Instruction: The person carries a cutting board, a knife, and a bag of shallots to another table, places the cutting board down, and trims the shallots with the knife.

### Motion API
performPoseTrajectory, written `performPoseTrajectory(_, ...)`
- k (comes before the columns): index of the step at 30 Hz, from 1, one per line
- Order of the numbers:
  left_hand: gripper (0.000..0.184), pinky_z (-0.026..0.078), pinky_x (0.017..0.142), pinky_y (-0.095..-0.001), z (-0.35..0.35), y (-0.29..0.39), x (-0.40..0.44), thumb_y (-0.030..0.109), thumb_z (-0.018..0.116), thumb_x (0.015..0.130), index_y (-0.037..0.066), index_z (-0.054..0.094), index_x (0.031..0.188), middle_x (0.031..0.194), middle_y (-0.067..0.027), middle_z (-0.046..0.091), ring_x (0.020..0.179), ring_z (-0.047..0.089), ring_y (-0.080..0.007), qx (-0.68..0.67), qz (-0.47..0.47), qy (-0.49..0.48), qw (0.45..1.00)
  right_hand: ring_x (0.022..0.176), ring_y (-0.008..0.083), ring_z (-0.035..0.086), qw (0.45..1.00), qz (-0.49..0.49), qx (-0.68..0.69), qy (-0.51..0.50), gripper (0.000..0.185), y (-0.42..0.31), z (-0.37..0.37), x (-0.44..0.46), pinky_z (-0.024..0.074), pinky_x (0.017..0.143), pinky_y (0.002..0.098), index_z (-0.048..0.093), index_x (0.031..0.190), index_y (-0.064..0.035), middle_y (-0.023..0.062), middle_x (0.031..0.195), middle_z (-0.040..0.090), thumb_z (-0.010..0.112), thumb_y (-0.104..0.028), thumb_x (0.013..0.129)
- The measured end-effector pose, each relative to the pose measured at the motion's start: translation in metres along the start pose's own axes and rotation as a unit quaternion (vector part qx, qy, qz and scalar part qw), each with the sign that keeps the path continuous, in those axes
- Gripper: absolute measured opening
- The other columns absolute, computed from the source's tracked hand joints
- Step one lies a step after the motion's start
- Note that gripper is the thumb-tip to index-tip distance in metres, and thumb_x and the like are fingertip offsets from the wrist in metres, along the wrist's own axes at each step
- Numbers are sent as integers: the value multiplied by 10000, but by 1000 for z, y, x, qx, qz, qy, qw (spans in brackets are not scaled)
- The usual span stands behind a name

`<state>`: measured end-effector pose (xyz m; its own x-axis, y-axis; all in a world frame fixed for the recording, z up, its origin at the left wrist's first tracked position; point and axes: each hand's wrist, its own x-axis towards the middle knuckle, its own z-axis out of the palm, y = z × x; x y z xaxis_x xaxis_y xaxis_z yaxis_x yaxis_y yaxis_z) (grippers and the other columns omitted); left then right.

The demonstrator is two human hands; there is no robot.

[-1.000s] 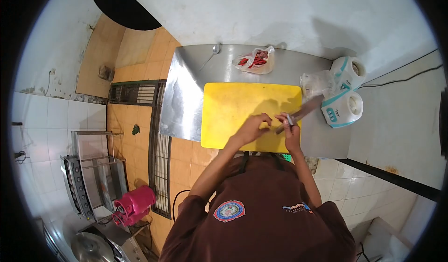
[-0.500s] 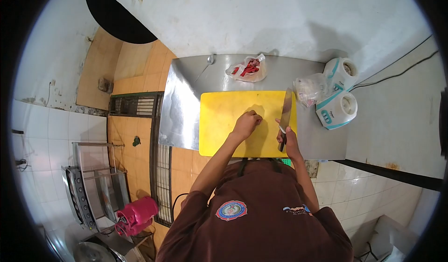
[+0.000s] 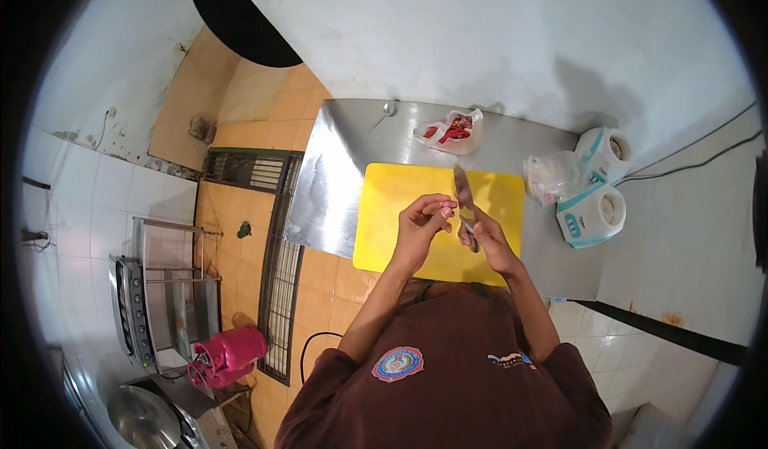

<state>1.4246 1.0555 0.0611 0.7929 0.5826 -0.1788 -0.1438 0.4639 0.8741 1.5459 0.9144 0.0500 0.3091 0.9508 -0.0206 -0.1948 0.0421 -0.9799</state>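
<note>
From the head view, I see the two hands have come together over the yellow board (image 3: 396,249): the left hand (image 3: 422,223) pinches a small pinkish piece (image 3: 448,206) in its fingertips, and the right hand (image 3: 492,243) grips the knife (image 3: 462,183) by its handle. Half a second ago they were well apart; now the blade stands just beside the piece, seemingly within working reach, though I can't tell whether they touch.

no text readable: round badge (image 3: 398,364), printed logo (image 3: 513,361) on brown shirt (image 3: 452,405) (lettering too small)
</note>
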Motion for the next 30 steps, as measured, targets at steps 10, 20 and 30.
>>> performPoseTrajectory(10,176,545,719,-293,14,15,4,-41,677,911,-37,660,1086,1041,-120,710,934,647,-153,106,115,-14,988,755,107,452,997,-8,76,-26,713,-13,-4,4,421,727,268,333,1548,-44,-19,810,456,439,-532,1039)
performPoseTrajectory(20,205,562,728,-301,22,22,8,-15,641,947,-51,667,1147,1048,-114,685,908,640,-166,137,108,-55,983,725,84,379,998,-48,39,5,771,-18,-4,4,340,678,240,289,1565,-37,-37,784,388,287,-606,1045)
performPoseTrajectory(30,223,590,688,-300,27,32,13,34,663,948,-44,675,1156,995,-94,683,869,634,-159,125,76,-4,989,699,90,388,995,-46,88,-4,674,-26,4,8,378,655,249,305,1562,-37,-22,891,534,389,-486,1067)
